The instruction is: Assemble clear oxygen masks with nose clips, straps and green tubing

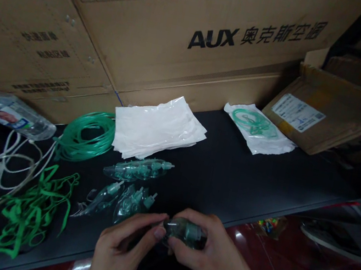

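Close to the table's front edge, my right hand is wrapped round a clear green oxygen mask, its connector end towards the palm. My left hand pinches the mask's other end between thumb and forefinger; any small part between those fingertips is too hidden to make out. Just beyond my left hand lie more oxygen masks: a nested row and a smaller group. Beside them are thin metal strips, partly under a single mask.
Green elastic straps lie tangled at left, below coiled green tubing. White pouches are stacked behind the masks. A filled pouch sits by an open carton. A bottle and white cables are far left.
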Demonstrator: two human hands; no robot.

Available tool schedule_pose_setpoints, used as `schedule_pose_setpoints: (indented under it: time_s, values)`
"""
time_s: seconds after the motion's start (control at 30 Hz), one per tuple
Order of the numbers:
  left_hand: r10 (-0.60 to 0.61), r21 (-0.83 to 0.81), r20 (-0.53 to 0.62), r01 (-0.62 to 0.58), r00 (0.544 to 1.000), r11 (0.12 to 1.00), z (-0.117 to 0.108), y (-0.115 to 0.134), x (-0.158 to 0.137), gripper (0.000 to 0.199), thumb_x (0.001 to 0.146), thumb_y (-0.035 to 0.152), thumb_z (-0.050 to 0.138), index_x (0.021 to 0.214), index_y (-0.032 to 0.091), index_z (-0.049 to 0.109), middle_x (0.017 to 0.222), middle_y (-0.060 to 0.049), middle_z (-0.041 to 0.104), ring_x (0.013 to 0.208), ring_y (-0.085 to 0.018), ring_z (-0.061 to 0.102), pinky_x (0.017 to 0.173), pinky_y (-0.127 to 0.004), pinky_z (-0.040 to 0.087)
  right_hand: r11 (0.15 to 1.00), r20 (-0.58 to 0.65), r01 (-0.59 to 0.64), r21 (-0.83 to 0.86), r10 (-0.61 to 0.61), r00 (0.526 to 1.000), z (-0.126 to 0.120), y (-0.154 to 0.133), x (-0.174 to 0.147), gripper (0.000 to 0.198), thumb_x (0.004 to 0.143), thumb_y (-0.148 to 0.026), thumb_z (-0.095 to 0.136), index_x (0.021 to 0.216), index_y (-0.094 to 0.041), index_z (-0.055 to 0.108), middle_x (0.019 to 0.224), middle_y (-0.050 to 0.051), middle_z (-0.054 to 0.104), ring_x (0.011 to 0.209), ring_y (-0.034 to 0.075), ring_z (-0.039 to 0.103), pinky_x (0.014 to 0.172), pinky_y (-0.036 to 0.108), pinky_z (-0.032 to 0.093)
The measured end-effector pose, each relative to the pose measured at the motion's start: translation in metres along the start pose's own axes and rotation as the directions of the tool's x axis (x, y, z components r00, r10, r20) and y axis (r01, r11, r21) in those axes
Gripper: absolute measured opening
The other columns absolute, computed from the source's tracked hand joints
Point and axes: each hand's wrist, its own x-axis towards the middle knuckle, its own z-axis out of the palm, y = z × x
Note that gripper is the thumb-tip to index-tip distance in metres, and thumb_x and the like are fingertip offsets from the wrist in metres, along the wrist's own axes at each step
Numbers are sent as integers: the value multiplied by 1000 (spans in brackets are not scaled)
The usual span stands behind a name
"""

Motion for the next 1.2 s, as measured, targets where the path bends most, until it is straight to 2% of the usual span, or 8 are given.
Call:
schedule_pose_setpoints:
  time_s: [0.13, 0.23, 0.33, 0.77, 1.03, 1.2]
  values:
    - [-67, -49, -38, 65, 997, 997, 4, 6, -4, 22, 79, 49, 82, 89, 29, 86, 92, -3, 85, 85, -26, 82, 77, -31, 68, 996, 11, -15, 87, 14, 1000, 0, -2, -3, 9, 84, -24, 69, 87, -16, 72, 69, -4, 60, 63, 10, 48, 58, 21, 37]
    - [-93, 8, -76, 94, 993, 996, 3, 9, -5, 28, 81, 52, 80, 89, 27, 86, 91, -5, 85, 85, -27, 82, 77, -34, 68, 994, 22, -25, 102, 22, 1000, 0, -4, -4, 8, 83, -23, 70, 84, -16, 73, 69, -3, 61, 63, 10, 48, 57, 20, 37]
    - [-87, 50, -23, 88, 996, 995, -1, 10, -4, 31, 81, 53, 79, 91, 24, 86, 87, -6, 85, 80, -27, 82, 71, -33, 69, 995, 18, -30, 98, 28, 999, 0, -6, -4, 8, 83, -23, 70, 84, -16, 73, 69, -3, 62, 64, 10, 50, 57, 20, 37]
    - [-243, -72, -134, 235, 961, 969, 10, 32, -2, 27, 70, 49, 88, 78, 24, 86, 80, -6, 84, 75, -26, 80, 70, -29, 65, 996, 13, -44, 82, 43, 999, 2, -10, -3, 6, 81, -20, 68, 82, -15, 71, 69, -3, 60, 63, 10, 47, 56, 22, 35]
    - [-318, -115, -90, 307, 944, 945, 5, 23, -2, 26, 65, 46, 90, 78, 25, 87, 76, -6, 83, 71, -24, 78, 67, -24, 62, 994, 42, -57, 98, 53, 998, -2, -9, -5, 9, 81, -21, 70, 87, -15, 74, 70, -3, 64, 64, 10, 49, 58, 22, 37]
    - [-308, -112, 10, 308, 951, 945, -1, 17, 1, 29, 67, 47, 89, 83, 23, 87, 82, -8, 84, 76, -27, 80, 68, -29, 65, 1000, 44, 0, 25, -1, 999, -3, -12, -6, 9, 81, -18, 69, 88, -18, 75, 67, -6, 59, 62, 9, 46, 55, 20, 35]
